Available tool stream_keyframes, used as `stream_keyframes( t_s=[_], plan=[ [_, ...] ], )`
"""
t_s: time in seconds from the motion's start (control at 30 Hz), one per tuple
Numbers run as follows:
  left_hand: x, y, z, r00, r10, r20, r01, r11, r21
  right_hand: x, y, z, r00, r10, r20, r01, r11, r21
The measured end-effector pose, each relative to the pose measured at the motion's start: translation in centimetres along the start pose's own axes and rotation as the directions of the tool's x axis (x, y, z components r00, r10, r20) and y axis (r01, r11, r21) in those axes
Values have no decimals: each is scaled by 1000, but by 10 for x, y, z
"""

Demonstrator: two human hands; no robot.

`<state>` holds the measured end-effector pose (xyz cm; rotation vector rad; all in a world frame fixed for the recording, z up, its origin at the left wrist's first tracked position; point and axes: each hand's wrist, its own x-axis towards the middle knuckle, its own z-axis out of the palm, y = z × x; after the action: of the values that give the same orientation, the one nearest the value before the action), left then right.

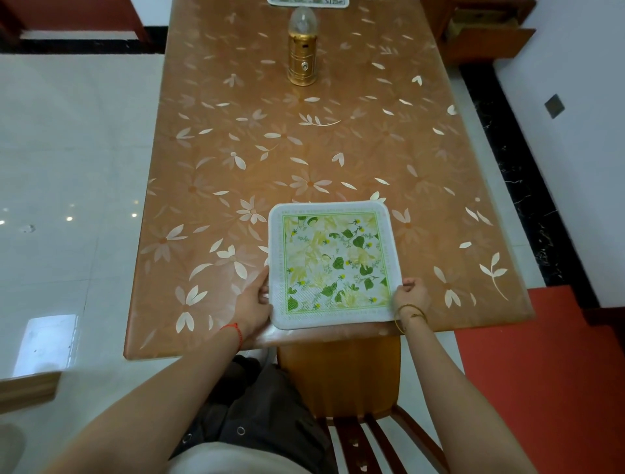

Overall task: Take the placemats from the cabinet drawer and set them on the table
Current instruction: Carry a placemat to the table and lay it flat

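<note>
At the near edge of the table (209,142), straight ahead of me, the placemat (331,264) lies flat on the flowered cover, above a tucked-in chair (338,375). It is a square mat with rounded corners, a pale woven border and a green leaf print with small yellow flowers; it looks thin and limp. My left hand (253,306) pinches its left edge near the lower corner, thumb on top, and my right hand (410,294) holds the lower right corner the same way, fingers closed on the border. I judge this to be the setting-down step for this mat, almost finished: it seems to rest on the surface already. Next I would square it with the table edge, release both hands, and check for more mats. Another mat (307,2) shows partly at the far end, beyond a gold lantern (302,50) standing mid-table. An open cabinet drawer (487,44) sits past the table's far right corner.
</note>
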<state>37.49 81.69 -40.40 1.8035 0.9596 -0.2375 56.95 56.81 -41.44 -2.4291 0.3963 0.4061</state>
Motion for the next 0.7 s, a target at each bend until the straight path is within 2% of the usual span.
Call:
stream_keyframes(
  t_s=[0.17, 0.3, 0.37, 0.47, 0.57, 0.7],
  plan=[
    [-2, 4, -3, 1000, 7, -4, -7, 999, 35, 0, 1, 6, 999, -9, -34, 8, 999, -44],
    [4, 13, -14, 995, 75, -72, -56, 969, 240, -1, -8, 7, 984, -122, -133, 111, 990, -88],
    [14, 19, -19, 987, 124, -98, -87, 943, 320, 2, -18, 10, 971, -200, -127, 191, 978, -83],
    [33, 34, -22, 973, 226, -46, -194, 908, 371, 11, -39, 19, 924, -383, -13, 379, 917, -120],
    [58, 49, -18, 946, 320, 43, -308, 854, 420, 17, -70, 36, 826, -535, 178, 563, 795, -225],
    [88, 67, -8, 942, 307, 136, -330, 771, 545, 21, -111, 68, 708, -571, 416, 693, 676, -251]
  ],
)
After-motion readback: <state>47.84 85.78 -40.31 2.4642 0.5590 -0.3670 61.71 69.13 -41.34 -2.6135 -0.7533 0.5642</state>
